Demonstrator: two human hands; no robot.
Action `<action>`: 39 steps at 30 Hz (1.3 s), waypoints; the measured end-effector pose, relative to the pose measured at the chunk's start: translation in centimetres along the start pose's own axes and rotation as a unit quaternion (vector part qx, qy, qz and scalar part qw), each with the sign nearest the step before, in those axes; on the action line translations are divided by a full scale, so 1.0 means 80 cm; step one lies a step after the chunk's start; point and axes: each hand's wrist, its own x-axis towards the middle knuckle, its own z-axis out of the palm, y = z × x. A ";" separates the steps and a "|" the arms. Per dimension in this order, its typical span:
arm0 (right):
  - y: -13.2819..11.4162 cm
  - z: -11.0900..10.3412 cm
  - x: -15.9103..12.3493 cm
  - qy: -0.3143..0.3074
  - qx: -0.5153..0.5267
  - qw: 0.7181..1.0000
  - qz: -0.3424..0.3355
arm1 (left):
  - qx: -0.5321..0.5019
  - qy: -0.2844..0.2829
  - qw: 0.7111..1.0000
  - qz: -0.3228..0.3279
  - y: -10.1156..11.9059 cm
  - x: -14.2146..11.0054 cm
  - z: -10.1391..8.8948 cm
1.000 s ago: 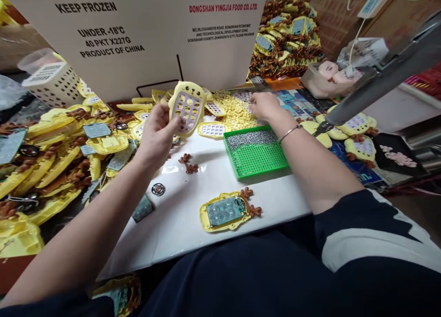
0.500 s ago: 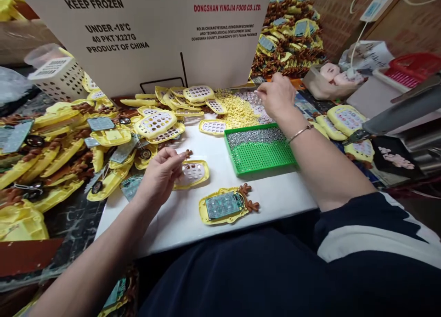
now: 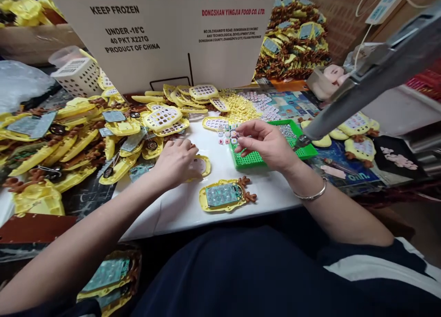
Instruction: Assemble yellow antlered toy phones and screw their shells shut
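Observation:
My right hand (image 3: 265,144) pinches a small clear keypad sheet (image 3: 227,135) with coloured printed buttons, above the left edge of a green tray (image 3: 251,160). The tray holds small silver screws (image 3: 286,131). My left hand (image 3: 175,163) is closed, palm down, over the left end of a yellow front shell (image 3: 206,166) with button holes. A bit of brown antler piece (image 3: 193,146) shows at its fingers; the rest is hidden. Nearer me lies a yellow back shell (image 3: 206,204) holding a green circuit board (image 3: 223,194), with brown antlers (image 3: 248,190) at its right end.
Yellow shells with boards and wired speakers are heaped at left (image 3: 69,142). Behind the white work surface (image 3: 165,218) are perforated front shells (image 3: 165,117), yellow buttons (image 3: 237,106) and a printed carton (image 3: 172,36). A grey metal arm (image 3: 351,87) crosses at right.
My left hand set the yellow front shell down on the white surface and closed at the antler piece. My right hand came back from behind the tray towards the middle, bringing the keypad sheet.

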 end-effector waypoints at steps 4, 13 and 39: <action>0.008 0.008 -0.008 0.023 0.036 0.999 0.018 | -0.047 -0.003 0.999 0.003 0.002 -0.002 -0.004; 0.016 0.018 -0.007 0.024 0.036 0.998 0.039 | -0.644 0.120 0.710 -0.258 0.002 -0.027 -0.025; -0.010 0.097 -0.057 -0.320 0.101 0.940 0.065 | -0.928 0.237 0.057 -0.280 0.061 -0.059 -0.007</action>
